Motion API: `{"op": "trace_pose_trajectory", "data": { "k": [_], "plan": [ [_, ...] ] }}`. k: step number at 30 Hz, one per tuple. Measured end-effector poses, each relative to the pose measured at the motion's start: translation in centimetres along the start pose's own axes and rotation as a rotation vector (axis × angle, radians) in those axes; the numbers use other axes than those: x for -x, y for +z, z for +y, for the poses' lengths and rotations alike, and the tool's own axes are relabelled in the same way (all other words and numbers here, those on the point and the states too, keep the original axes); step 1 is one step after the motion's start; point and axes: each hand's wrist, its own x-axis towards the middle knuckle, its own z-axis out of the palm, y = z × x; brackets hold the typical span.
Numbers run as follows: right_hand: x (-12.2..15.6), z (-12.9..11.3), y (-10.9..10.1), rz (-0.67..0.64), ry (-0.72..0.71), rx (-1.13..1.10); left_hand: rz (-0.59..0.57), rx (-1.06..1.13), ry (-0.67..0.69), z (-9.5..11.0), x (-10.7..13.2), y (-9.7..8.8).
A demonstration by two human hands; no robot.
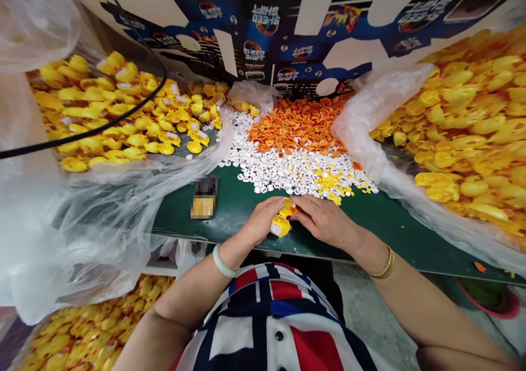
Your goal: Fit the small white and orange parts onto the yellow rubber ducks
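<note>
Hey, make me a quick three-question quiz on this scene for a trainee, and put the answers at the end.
1. What are the left hand and the right hand working on together?
2. True or false: the pale green bangle is on the right wrist.
3. Which heap on the green board lies farther from the hands: A, the white pieces, or B, the orange pieces?

Key:
1. A yellow rubber duck.
2. False: it is on the left wrist.
3. B.
</note>
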Motion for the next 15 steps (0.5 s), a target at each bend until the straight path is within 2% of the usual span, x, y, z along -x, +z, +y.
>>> {"op": "trace_pose_trajectory", "data": {
  "k": [3,15],
  "plan": [
    [0.3,0.1,0.2,0.018,-0.01,-0.018,-0.032,-0.046,0.008,0.0,0.0,-0.1],
    [1.3,0.6,1.5,0.12,0.003,-0.101,-0.037,-0.144,0.01,0.9,0.1,0.4]
  ]
}}
